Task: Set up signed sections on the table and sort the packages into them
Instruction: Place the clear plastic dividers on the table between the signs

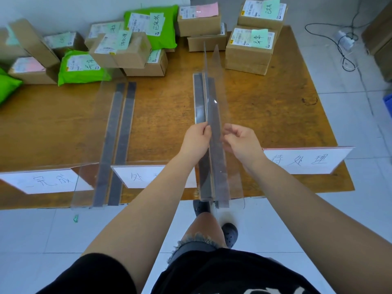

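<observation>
A clear acrylic divider (210, 88) with dark strips on its base stands lengthwise on the right half of the wooden table (275, 107). My left hand (196, 139) pinches its upright sheet from the left. Just right of the sheet, my right hand (241, 141) has loosely curled fingers; whether they touch it is unclear. A second clear divider (118, 132) stands on the left half. Three white signs with handwriting stand along the near edge: left (44, 180), middle (140, 177), right (305, 160). Cardboard boxes (250, 47) and green bags (78, 68) with paper notes are piled at the back.
The table's near edge is by my legs, and the dividers overhang it slightly. White tiled floor (360, 128) lies to the right, with a power strip and cables (345, 41) at the far right. A wall runs behind the packages at left.
</observation>
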